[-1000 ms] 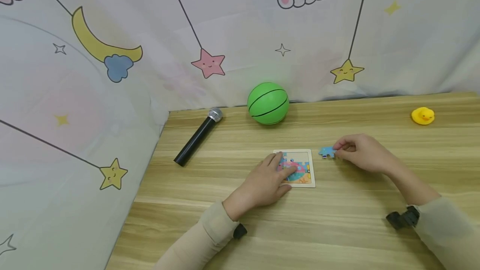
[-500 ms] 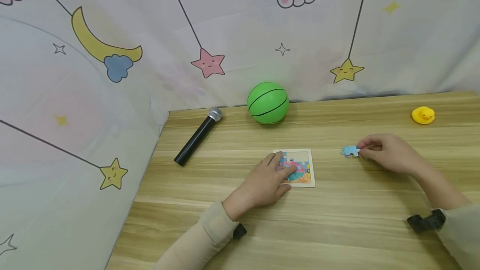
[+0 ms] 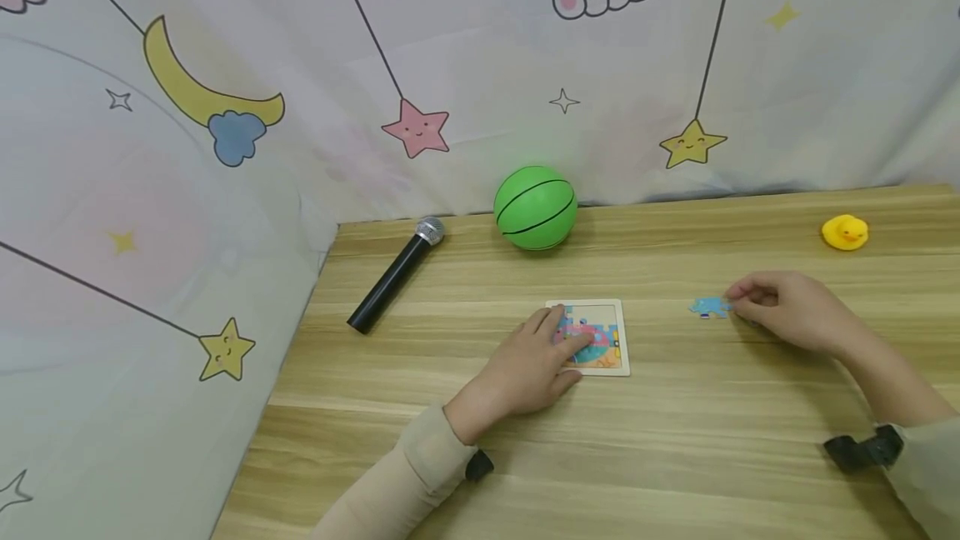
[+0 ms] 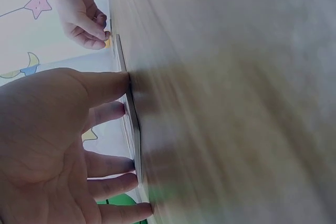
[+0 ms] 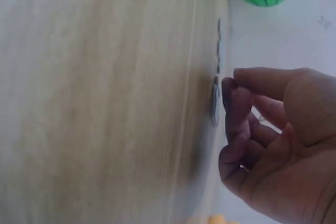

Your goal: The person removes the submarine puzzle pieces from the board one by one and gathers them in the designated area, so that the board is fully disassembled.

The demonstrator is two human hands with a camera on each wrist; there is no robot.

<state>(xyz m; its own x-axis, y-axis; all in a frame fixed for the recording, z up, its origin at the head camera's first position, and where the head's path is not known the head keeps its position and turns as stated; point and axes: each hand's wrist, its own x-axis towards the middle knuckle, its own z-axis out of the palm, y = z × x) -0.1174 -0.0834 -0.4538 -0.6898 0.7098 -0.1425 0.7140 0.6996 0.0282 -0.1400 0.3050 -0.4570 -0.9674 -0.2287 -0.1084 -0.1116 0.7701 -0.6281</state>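
Observation:
My left hand lies with spread fingers across a small square jigsaw puzzle board, its fingertips on the picture and the thumb along the near edge. The board has a white rim and a partly filled sea picture; its top strip is bare. To its right, a blue jigsaw piece is flat at table level. The bent fingers of my right hand come to its right edge. In the right wrist view a second thin piece lies beside those fingertips. Whether the fingers still pinch a piece is unclear.
On the wooden table, a black microphone lies at the left. A green ball sits by the back edge, and a yellow rubber duck stands far right. A printed cloth hangs behind the table.
My right hand has moved right, away from the board, and the blue piece has shifted right with it, mostly in the first half second. My left hand has stayed on the board.

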